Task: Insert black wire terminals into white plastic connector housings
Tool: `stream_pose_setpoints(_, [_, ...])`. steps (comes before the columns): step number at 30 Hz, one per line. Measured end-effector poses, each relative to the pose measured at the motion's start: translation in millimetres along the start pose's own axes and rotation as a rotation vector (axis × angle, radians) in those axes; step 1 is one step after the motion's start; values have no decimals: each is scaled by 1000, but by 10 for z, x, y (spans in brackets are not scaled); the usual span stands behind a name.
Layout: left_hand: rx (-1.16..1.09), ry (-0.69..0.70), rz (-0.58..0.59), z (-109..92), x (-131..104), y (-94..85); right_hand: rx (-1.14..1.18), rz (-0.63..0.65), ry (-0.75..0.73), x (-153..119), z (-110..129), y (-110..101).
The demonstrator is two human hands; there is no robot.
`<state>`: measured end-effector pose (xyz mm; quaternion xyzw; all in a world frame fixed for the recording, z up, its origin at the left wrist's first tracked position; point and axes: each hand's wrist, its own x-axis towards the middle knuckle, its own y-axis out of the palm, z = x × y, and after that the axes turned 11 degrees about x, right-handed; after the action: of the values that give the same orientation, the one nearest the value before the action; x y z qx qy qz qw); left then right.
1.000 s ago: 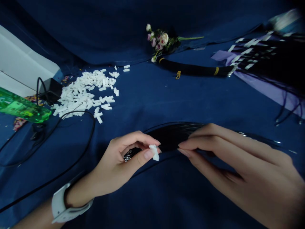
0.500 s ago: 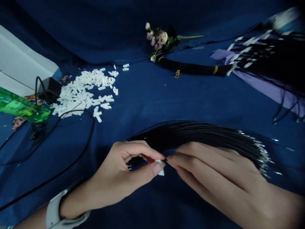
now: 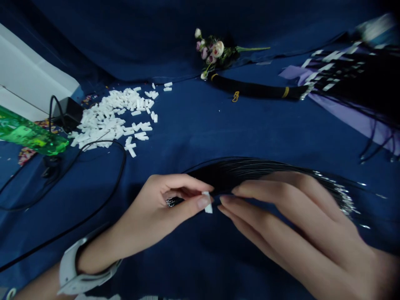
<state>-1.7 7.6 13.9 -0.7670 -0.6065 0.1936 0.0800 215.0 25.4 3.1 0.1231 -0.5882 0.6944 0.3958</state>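
Between the thumb and fingers of my left hand (image 3: pixel 162 212) is a small white piece (image 3: pixel 207 203), pinched near its middle. My right hand (image 3: pixel 290 221) is just to the right of it, with thumb and index finger close together and the other fingers slightly raised; whether its fingertips hold a thin cord cannot be made out. Behind both hands lies a bundle of black cords (image 3: pixel 250 168) with silvery tips at the right end. A heap of white pieces (image 3: pixel 109 114) spreads at the upper left.
On the blue cloth (image 3: pixel 187 133), a green bottle (image 3: pixel 34 135), a black box (image 3: pixel 67 112) and a looping black cable (image 3: pixel 120 166) are at left. Flowers (image 3: pixel 215 50) and a tied black bundle (image 3: pixel 250 88) lie at the back. Purple material (image 3: pixel 350 112) under dark cords is at right.
Both hands have moved up slightly. My right hand's fingertips have spread a little and come away from the white piece. The view has shifted slightly.
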Motion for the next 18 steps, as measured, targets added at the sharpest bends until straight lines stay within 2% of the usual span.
stream_pose_setpoints(2, [-13,-4,-33,29,39,-28,3,14,-50,-12,19,27])
stream_pose_setpoints(5, [-6,0,-58,66,83,-54,65,178,-126,-43,12,142])
stream_pose_setpoints(7, [17,12,-58,78,94,-59,13,246,-134,-61,-7,232])
stream_pose_setpoints(10, [46,37,-52,76,86,-55,-26,278,-108,-79,-26,316])
stream_pose_setpoints(18, [41,54,-53,70,59,-31,77,328,-15,-95,0,366])
